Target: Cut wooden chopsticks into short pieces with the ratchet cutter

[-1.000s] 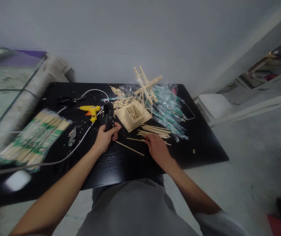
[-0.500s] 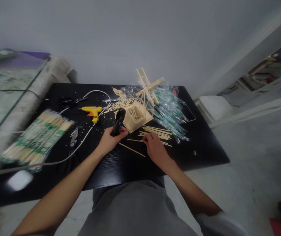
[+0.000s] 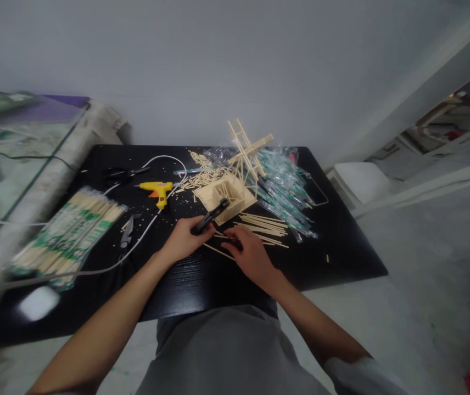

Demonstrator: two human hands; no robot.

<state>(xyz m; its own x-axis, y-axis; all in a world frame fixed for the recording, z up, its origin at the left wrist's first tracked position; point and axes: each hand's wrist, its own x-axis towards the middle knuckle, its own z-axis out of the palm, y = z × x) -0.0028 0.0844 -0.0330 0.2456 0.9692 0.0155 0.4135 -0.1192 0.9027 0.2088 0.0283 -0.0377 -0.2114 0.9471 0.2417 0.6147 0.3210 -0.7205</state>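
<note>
My left hand (image 3: 183, 240) is closed round the handles of a black cutting tool (image 3: 210, 216), which lies tilted to the right over the black table (image 3: 334, 241). My right hand (image 3: 249, 253) is just right of it, fingers curled on a thin wooden stick (image 3: 218, 251) near the tool's tip. Beyond the hands stands a small open box of wooden sticks (image 3: 227, 196), with a tall stick frame (image 3: 247, 151) rising behind it. Loose sticks (image 3: 263, 224) lie to the right of the box.
A yellow glue gun (image 3: 157, 190) with a white cable (image 3: 152, 219), black scissors (image 3: 122, 174) and a small knife (image 3: 127, 235) lie left of the hands. A wrapped bundle of chopsticks (image 3: 70, 233) sits far left. Clear green-printed wrappers (image 3: 284, 184) pile at the back right. A glass tank (image 3: 8, 159) borders the left edge.
My left hand has tipped the black tool from upright down to the right, toward the box. My right hand has slid left from the loose sticks to meet the tool's tip.
</note>
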